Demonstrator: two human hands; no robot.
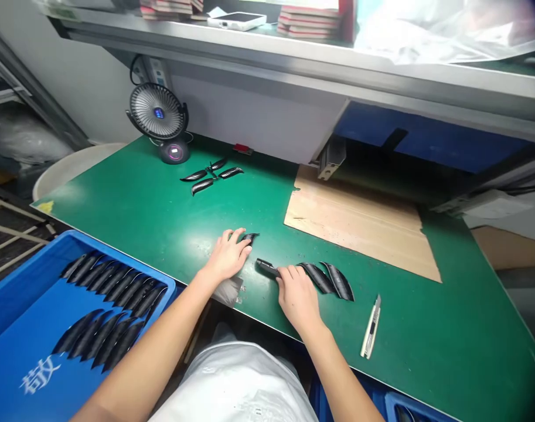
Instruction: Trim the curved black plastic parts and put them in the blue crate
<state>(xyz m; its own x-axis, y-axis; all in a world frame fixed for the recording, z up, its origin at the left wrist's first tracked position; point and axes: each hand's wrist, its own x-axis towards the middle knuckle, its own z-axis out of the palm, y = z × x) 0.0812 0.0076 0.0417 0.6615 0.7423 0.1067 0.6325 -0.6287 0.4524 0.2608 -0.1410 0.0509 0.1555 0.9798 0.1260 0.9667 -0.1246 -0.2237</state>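
My left hand (229,256) is on the green table with its fingers bent over a small curved black piece (251,238); most of that piece is hidden under the fingers. My right hand (299,298) grips a dark, narrow, handle-like piece (266,267) that sticks out to the left of its fingertips. Its exact kind is unclear. Two curved black blade-shaped pieces (338,281) lie side by side just right of the right hand. Farther right rests a utility knife (371,328) with a pale handle.
A blue tray (12,258) at the left holds two rows of curved black pieces. Several black pieces (203,186) lie farther back near a small fan (158,114). Flat cardboard (359,225) lies at the back right. A metal shelf edge (293,61) spans above.
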